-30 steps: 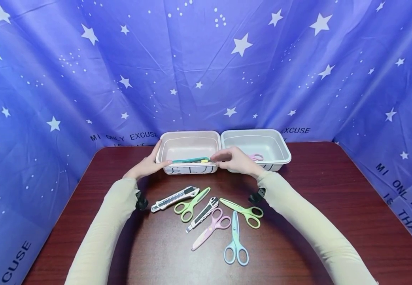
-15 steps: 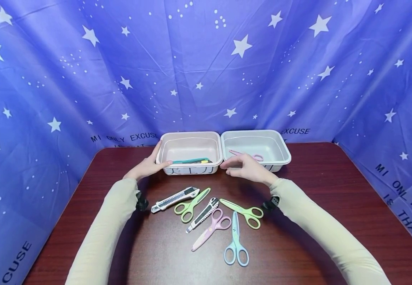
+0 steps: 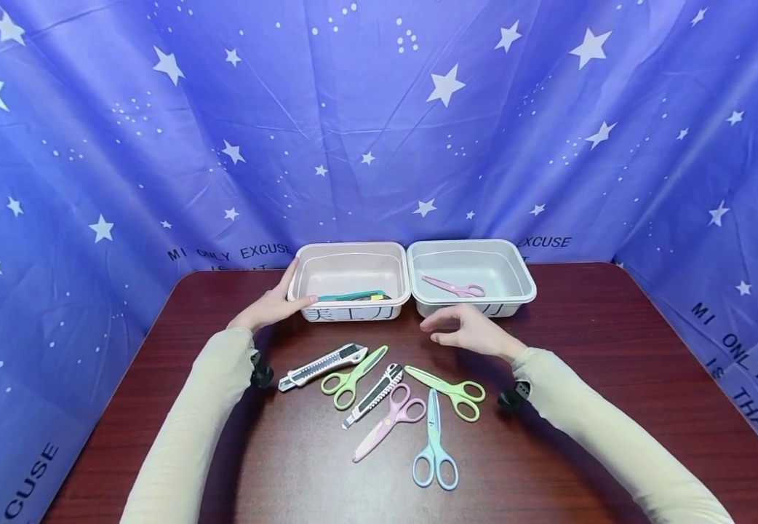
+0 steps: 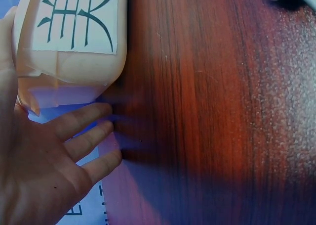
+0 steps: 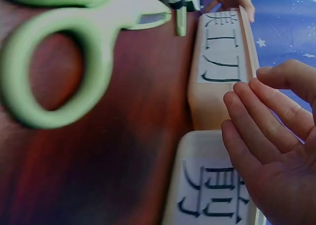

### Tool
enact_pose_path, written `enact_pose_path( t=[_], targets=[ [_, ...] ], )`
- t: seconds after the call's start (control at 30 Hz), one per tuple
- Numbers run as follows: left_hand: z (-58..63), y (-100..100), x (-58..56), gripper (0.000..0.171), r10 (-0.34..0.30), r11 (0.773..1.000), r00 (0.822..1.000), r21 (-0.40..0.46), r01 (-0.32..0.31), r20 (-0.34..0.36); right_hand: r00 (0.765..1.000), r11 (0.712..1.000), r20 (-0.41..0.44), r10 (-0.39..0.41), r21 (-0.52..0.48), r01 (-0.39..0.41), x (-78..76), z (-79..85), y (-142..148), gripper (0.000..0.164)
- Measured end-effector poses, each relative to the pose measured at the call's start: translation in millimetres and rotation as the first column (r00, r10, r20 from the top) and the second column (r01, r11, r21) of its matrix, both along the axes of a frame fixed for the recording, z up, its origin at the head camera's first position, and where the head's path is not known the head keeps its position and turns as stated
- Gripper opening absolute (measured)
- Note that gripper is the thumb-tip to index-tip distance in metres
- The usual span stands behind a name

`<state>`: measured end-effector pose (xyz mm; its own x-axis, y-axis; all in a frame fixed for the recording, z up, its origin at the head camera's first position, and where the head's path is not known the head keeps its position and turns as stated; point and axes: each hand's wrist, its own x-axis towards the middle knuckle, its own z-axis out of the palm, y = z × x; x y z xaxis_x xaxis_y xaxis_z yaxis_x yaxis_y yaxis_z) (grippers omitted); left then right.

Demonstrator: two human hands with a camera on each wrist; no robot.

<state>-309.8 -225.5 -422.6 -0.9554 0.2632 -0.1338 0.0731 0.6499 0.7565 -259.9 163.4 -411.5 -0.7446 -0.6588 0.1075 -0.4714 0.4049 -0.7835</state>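
Observation:
My left hand (image 3: 266, 308) rests against the left corner of a pinkish plastic box (image 3: 307, 281). Its thumb lies on the front rim; in the left wrist view the other visible fingers (image 4: 86, 138) extend fairly straight below the box's end. A teal utility knife (image 3: 346, 296) and a black-and-yellow one (image 3: 377, 297) lie inside that box. My right hand (image 3: 473, 329), fingers loosely bent around nothing, hovers before a pale grey-green box (image 3: 527, 284) holding pink scissors (image 3: 455, 287). Nearest it on the table are green scissors (image 3: 452, 391), blown up in the right wrist view.
Across the reddish-brown table (image 3: 274, 466) lie two white-and-black utility knives (image 3: 323, 366), another pair of green scissors (image 3: 353, 378), pink scissors (image 3: 388, 422) and blue scissors (image 3: 434, 444). A blue star-patterned curtain (image 3: 353, 109) hangs close behind the boxes.
My right hand has drawn back from the left box's front rim, rightward and toward me. The pink scissors in the right box now show fully. My left hand has stayed put.

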Motion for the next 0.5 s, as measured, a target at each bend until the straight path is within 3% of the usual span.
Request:
enact_pose_path(
  t=[0.13,0.5],
  targets=[
    [-3.3,-2,-3.3,0.096,0.001,1.000,1.000,0.008,-0.001,-0.001,1.000,1.000,-0.012,0.001,0.027,0.000,0.6,-13.8,7,0.023],
    [-3.3,-2,-2.7,0.098,0.002,1.000,1.000,-0.009,-0.002,0.009,0.998,0.998,-0.044,0.044,0.047,-0.042,11.7,-30.3,18,0.024]
  ],
)
